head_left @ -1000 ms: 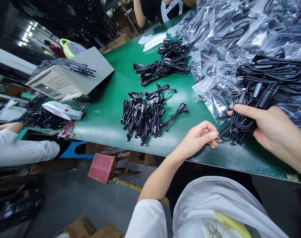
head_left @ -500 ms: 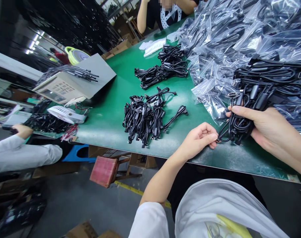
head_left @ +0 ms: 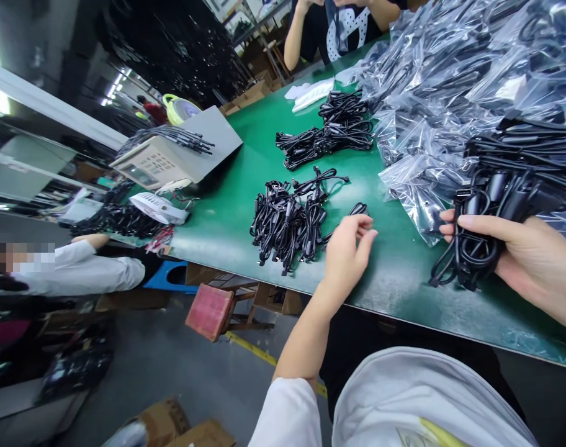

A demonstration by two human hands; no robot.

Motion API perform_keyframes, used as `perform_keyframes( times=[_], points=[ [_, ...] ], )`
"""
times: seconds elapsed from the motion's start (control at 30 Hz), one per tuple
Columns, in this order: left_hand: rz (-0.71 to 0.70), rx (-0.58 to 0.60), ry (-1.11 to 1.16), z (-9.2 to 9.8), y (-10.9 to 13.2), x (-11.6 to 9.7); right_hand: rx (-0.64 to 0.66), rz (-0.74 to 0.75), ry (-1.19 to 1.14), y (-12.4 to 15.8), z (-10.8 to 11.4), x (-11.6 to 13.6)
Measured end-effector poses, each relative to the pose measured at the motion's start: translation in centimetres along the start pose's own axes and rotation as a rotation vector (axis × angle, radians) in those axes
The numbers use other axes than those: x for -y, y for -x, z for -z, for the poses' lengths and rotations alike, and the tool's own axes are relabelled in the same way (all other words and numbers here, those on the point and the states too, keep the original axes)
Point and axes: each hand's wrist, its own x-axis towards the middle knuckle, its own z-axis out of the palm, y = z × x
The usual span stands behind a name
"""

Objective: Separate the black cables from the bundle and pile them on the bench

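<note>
My right hand (head_left: 520,242) is wrapped round a bunch of coiled black cables (head_left: 473,248) at the table's right side. Thumb and fingers press the bunch from both sides, and its loops hang just over the green table (head_left: 399,254). My left hand (head_left: 350,248) is in the air above the table, fingers apart and slightly curled, holding nothing I can see. Just behind it a single coiled cable (head_left: 359,210) is partly hidden. A loose heap of coiled black cables (head_left: 287,223) lies left of my left hand.
Clear plastic bags of cables (head_left: 432,124) are piled at the right and back. Another cable pile (head_left: 329,133) lies mid-table near white sheets (head_left: 313,93). A grey box-shaped device (head_left: 171,152) and a white fan (head_left: 157,208) stand left. Co-workers sit across and at left.
My left hand has moved left, away from the bunch in my right hand, and its fingers have opened. My right hand still grips the cables. The whole view has shifted slightly.
</note>
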Motion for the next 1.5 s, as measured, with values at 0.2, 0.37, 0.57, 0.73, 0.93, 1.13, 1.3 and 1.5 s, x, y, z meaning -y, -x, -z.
perform_keyframes(
  times=[0.2, 0.37, 0.57, 0.73, 0.93, 1.13, 1.3, 1.5],
  points=[
    [0.058, 0.019, -0.61, 2.1, -2.6, 2.7, 0.075, -0.075, 0.076, 0.3, 0.3, -0.4],
    [0.127, 0.063, 0.069, 1.7, -2.1, 1.3, 0.121, -0.158, 0.165, 1.0, 0.1, -0.7],
    [0.313, 0.321, 0.957, -0.8, 0.0, -2.4, 0.325, -0.135, 0.262, 1.3, -0.2, -1.7],
    [0.295, 0.158, 0.901, -2.1, -0.2, -2.0, 0.324, -0.091, 0.366, 0.9, 0.4, -2.5],
    [0.284, 0.075, 0.94, -1.8, -0.5, -1.0, 0.256, 0.001, 0.534, 1.1, 0.5, -2.9],
    [0.297, 0.076, 0.888, -1.6, -0.3, -1.4, 0.193, 0.019, 0.698, 1.5, 0.3, -2.7],
    [0.362, 0.118, 1.018, -1.2, -0.6, -1.6, 0.159, -0.007, 0.705, 1.7, 0.4, -2.7],
    [0.382, 0.129, 1.117, -1.2, -0.6, -1.7, 0.159, -0.045, 0.73, 1.4, 0.8, -3.0]
  ],
)
